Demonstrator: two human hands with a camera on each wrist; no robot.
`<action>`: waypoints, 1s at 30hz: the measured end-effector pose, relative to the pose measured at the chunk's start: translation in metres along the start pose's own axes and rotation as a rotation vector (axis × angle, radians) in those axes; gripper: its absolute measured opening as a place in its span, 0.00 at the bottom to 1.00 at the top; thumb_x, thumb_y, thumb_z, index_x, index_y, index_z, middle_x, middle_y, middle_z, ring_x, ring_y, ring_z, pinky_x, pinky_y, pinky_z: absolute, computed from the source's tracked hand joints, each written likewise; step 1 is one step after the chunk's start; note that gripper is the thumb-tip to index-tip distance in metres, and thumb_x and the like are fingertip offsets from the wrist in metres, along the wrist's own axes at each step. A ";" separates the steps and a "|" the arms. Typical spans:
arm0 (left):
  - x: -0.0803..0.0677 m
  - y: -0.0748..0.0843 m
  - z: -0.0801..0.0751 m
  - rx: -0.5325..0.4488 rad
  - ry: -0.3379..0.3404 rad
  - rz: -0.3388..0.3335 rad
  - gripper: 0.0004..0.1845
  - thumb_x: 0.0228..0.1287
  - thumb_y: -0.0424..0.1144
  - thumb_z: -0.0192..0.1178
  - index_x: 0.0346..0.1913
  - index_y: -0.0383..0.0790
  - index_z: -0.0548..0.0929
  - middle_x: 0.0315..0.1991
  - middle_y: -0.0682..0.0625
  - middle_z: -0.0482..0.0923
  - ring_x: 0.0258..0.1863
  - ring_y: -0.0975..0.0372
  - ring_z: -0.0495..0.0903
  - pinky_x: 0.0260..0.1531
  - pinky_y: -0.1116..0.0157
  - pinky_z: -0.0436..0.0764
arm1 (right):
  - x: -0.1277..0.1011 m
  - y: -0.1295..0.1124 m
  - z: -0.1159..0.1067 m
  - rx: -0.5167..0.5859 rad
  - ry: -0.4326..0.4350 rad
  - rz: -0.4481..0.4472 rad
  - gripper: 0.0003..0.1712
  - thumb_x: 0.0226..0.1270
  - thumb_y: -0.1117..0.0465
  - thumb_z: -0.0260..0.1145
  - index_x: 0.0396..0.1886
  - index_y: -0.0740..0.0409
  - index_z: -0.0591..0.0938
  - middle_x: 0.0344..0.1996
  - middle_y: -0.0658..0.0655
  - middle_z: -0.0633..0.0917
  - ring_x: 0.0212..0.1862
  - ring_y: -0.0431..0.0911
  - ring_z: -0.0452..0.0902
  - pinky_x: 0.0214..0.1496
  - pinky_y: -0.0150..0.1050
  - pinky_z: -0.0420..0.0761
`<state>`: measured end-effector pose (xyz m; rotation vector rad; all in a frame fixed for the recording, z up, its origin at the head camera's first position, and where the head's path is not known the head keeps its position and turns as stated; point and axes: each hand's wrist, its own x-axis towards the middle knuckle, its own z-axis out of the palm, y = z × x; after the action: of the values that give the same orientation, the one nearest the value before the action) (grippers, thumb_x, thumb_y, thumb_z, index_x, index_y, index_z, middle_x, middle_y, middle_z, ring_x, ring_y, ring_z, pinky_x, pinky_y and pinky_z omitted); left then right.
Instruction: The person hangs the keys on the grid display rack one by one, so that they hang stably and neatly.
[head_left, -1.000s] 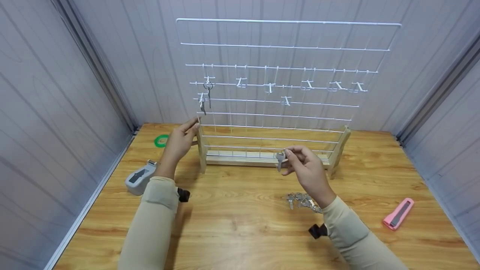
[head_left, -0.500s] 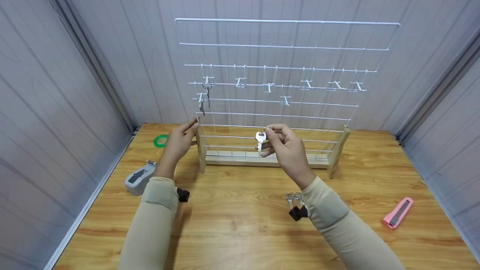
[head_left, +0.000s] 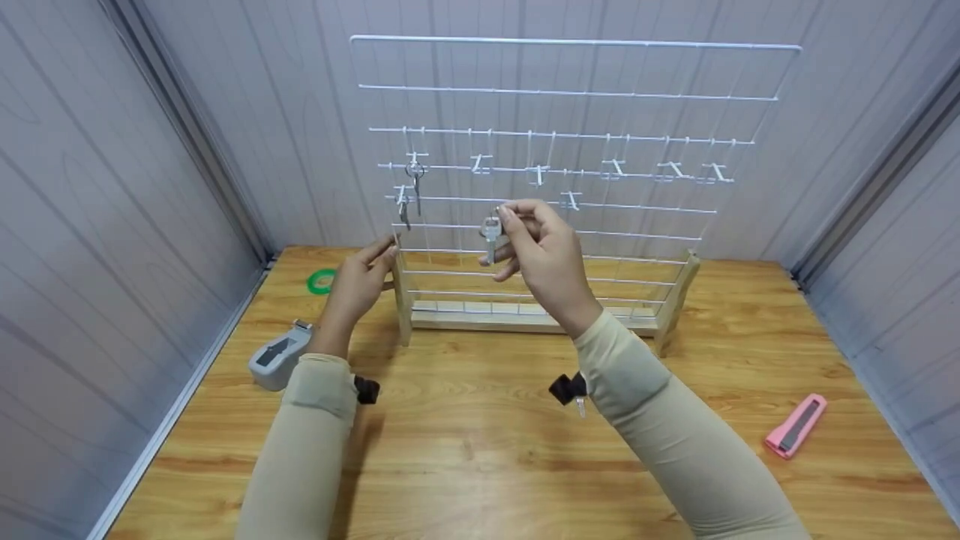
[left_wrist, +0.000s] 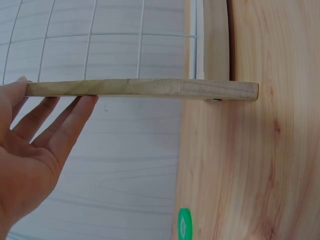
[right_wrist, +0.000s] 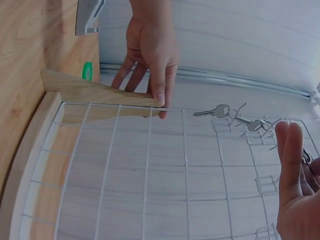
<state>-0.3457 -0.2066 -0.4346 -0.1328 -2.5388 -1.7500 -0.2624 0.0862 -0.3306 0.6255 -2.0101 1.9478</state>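
My right hand (head_left: 551,255) pinches a silver key (head_left: 491,236) near its top, in front of the white wire rack (head_left: 577,45). The blade points down, below the rack's hooks. In the right wrist view that hand (right_wrist: 299,185) stands at the right edge, and its key is mostly hidden. My left hand (head_left: 358,281) grips the rack's wooden side post (left_wrist: 145,87), thumb on one face and fingers on the other. Two ringed keys hang at the rack's left, an upper key (head_left: 417,187) and a lower key (head_left: 405,214). Several other hooks (head_left: 538,175) carry nothing.
On the wooden table, one key (head_left: 580,408) shows under the right wrist's black camera (head_left: 568,388). A grey tape dispenser (head_left: 279,356) and a green tape roll (head_left: 321,281) lie left. A pink cutter-like tool (head_left: 796,425) lies right.
My right hand has carried the key up and to the left, from low before the rack toward its middle. The sleeve now covers most keys on the table. My left hand stays put.
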 end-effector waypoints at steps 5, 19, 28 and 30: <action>0.000 0.000 0.000 -0.006 -0.006 0.002 0.28 0.85 0.52 0.54 0.81 0.49 0.71 0.78 0.38 0.72 0.74 0.44 0.78 0.63 0.52 0.91 | 0.015 -0.010 0.009 -0.009 0.023 -0.023 0.17 0.87 0.58 0.59 0.59 0.68 0.79 0.40 0.63 0.91 0.30 0.50 0.93 0.26 0.46 0.94; -0.001 0.000 0.000 0.007 -0.005 0.013 0.28 0.86 0.53 0.53 0.81 0.52 0.71 0.80 0.40 0.70 0.74 0.45 0.78 0.62 0.54 0.91 | 0.041 -0.014 0.028 -0.110 0.077 0.020 0.15 0.88 0.57 0.56 0.59 0.64 0.76 0.45 0.60 0.92 0.31 0.48 0.93 0.32 0.42 0.95; -0.001 0.000 0.001 -0.003 0.000 0.003 0.28 0.86 0.51 0.53 0.81 0.49 0.70 0.79 0.39 0.71 0.75 0.45 0.77 0.63 0.53 0.90 | 0.052 -0.006 0.034 -0.287 0.118 0.020 0.11 0.88 0.58 0.55 0.57 0.61 0.76 0.39 0.58 0.92 0.31 0.49 0.92 0.34 0.38 0.95; -0.001 0.000 0.001 0.000 -0.001 0.001 0.28 0.86 0.51 0.53 0.81 0.50 0.70 0.80 0.40 0.70 0.75 0.45 0.77 0.63 0.53 0.90 | 0.054 -0.004 0.034 -0.313 0.123 0.017 0.11 0.88 0.59 0.55 0.57 0.61 0.76 0.40 0.58 0.92 0.32 0.50 0.92 0.35 0.39 0.95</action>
<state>-0.3447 -0.2055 -0.4349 -0.1353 -2.5387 -1.7506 -0.3042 0.0462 -0.3033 0.4034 -2.1820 1.5881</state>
